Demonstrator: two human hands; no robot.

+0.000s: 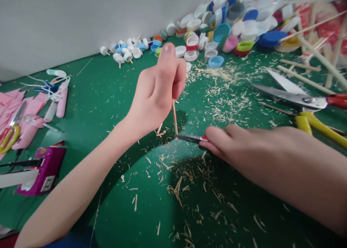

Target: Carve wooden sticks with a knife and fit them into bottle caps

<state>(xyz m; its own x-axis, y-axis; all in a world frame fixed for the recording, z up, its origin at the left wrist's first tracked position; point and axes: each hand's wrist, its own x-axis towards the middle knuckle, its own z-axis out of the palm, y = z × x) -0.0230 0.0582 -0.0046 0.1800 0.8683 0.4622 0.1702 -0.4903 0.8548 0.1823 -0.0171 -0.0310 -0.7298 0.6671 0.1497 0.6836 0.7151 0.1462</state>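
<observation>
In the middle of the view, my left hand (162,80) is closed round a thin wooden stick (174,118), thumb on top. The stick points down, its lower end close to the green table (89,96). From the right, my right hand (225,141) grips a small knife (189,137) with a red part at the handle. Its blade meets the stick near the lower tip. Most of the handle is hidden in my fingers. Wood shavings (176,190) lie scattered beneath and around both hands.
Bottle caps (222,33) are heaped along the wall, beside caps with sticks through them (127,51). Red-handled scissors (303,96), yellow-handled scissors (320,127) and wooden sticks (306,80) lie right. A magenta power adapter (45,170), glue guns (58,99) and pink sheets (11,107) are left.
</observation>
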